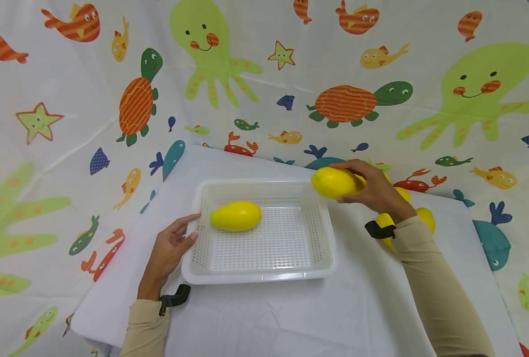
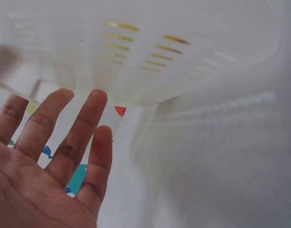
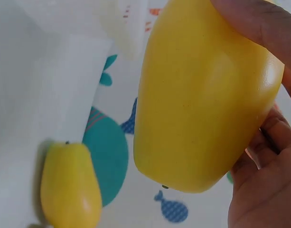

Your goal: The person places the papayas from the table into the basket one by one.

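The table [image 1: 268, 317], covered in white with faint creases, fills the lower middle of the head view, its far edge slanting slightly down to the right and one corner showing at lower left. A white perforated basket [image 1: 260, 277] sits on it at the centre. Several yellow fruits [image 1: 426, 219] lie at centre right, partly hidden.

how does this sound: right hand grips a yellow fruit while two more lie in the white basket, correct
Not two: the head view shows just one yellow fruit in the white basket. The right hand does grip another yellow fruit.
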Demonstrator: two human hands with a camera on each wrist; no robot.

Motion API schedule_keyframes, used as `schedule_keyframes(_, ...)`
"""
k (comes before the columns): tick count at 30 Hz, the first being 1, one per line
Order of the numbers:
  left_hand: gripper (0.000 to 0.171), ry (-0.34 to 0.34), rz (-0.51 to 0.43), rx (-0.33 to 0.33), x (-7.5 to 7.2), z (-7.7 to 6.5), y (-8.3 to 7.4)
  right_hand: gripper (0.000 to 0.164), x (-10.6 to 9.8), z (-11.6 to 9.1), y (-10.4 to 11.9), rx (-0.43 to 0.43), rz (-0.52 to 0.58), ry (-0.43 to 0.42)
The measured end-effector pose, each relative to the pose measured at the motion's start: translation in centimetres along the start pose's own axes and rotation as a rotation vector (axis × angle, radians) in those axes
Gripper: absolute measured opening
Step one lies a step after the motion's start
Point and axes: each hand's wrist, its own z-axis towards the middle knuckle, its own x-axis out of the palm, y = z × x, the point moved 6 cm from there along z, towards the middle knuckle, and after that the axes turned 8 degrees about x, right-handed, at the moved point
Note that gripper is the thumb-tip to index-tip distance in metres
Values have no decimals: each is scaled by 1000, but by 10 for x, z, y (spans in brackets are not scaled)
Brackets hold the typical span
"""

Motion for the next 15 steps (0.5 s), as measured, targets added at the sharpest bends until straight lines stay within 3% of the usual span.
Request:
schedule_keyframes(6, 48, -6, 9, 2, -1, -1, 1, 76, 13, 9, 26, -77, 2, 9)
schedule_keyframes(15, 47, -7, 27, 0, -2, 0, 2, 76, 33, 22, 49, -153, 28, 60)
